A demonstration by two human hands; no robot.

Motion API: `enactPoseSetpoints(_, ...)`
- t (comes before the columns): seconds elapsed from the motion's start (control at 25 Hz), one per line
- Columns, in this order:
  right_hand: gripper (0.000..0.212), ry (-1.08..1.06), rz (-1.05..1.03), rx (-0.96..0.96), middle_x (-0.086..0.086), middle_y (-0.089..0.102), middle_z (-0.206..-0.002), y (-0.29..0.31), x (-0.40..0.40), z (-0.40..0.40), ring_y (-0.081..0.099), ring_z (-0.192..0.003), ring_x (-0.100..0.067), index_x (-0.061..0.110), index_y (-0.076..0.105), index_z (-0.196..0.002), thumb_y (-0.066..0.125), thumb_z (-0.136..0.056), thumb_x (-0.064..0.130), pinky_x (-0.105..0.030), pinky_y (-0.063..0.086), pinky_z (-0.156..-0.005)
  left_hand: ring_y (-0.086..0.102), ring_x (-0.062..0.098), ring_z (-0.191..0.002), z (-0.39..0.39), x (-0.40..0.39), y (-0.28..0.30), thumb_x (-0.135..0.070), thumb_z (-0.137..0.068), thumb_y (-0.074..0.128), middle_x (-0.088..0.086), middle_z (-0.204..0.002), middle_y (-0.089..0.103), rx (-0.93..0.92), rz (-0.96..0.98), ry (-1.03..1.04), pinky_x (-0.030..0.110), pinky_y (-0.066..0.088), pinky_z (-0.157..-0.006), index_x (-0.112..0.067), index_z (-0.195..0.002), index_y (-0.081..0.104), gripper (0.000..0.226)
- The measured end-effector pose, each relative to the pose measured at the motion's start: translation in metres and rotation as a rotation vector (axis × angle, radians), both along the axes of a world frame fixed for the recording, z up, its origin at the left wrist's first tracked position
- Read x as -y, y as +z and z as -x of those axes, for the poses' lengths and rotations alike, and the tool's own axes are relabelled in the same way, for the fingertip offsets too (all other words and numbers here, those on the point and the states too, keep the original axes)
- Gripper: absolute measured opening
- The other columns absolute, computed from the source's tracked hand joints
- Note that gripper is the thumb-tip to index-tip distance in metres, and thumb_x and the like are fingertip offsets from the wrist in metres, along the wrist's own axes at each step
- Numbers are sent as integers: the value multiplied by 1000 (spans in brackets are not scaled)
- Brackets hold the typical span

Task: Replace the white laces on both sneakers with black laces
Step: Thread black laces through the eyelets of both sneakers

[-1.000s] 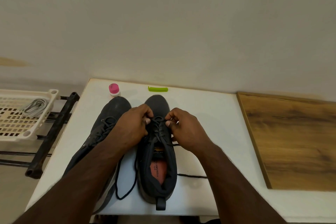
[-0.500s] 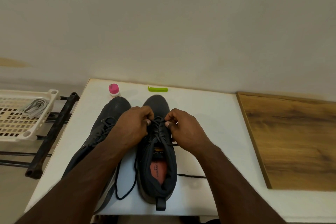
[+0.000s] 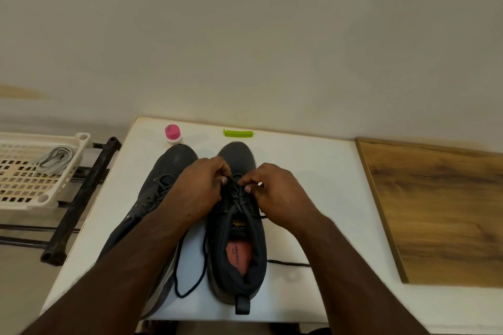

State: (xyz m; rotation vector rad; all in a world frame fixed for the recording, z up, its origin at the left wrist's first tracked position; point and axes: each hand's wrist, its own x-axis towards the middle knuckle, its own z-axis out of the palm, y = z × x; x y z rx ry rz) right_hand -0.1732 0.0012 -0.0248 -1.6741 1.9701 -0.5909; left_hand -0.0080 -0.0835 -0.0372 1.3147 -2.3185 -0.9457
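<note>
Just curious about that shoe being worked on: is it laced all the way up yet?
Not yet. The right shoe has black lace ends trailing loose on the table on either side.

pink-capped bottle (image 3: 173,134) and green clip (image 3: 238,133) near wooden board (image 3: 446,215).

The two sneakers (image 3: 236,226) look like matt dark cloth, the left toe (image 3: 177,160) faintly textured. The table (image 3: 313,171) is smooth matt white. Right, a board (image 3: 441,212) of grained wood (or veneer). Far left, a cream plastic basket (image 3: 35,185).
</note>
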Motion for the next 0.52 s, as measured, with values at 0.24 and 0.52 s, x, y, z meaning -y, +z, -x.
enactPoseSetpoints(0.24,15,71,13,-126,3,54,-98,3,-1,-10,54,-86,-17,22,64,-100,53,-95,13,-33,48,-75,61,14,-78,-1,0,-1,-15,-94,60,-2,-93,62,1,19,-33,37,50,-81,-27,-90,60,12)
enactPoseSetpoints(0.52,15,58,26,-24,3,52,-97,0,-3,-9,51,-85,-14,24,54,-96,49,-96,9,-33,48,-75,62,11,-77,-1,0,-3,-17,-93,62,-4,-90,63,27,4,-41,34,51,-79,-24,-99,63,9)
